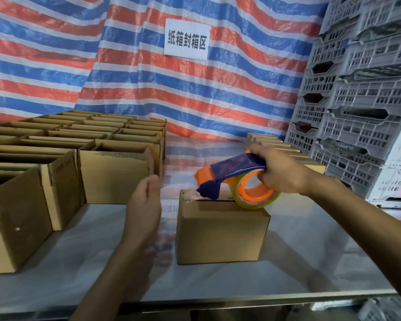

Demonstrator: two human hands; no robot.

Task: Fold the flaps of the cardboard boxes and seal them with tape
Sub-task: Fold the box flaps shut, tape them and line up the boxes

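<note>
Item: our right hand [281, 173] wraps the tape dispenser [235, 181], its nose pointing left and its roll resting on the closed cardboard box [220, 235]. The box lies long axis left-right, mid-table [310, 262]. Our left hand [146, 205] hovers loosely open and holds nothing, just left of the box.

The left hand [145, 205] is blurred, the top of the box [222, 235] is partly hidden by the dispenser [235, 166], the open boxes [16, 218] are cut off by the left edge, and the crates [366, 98] are cut off by the right edge.
</note>
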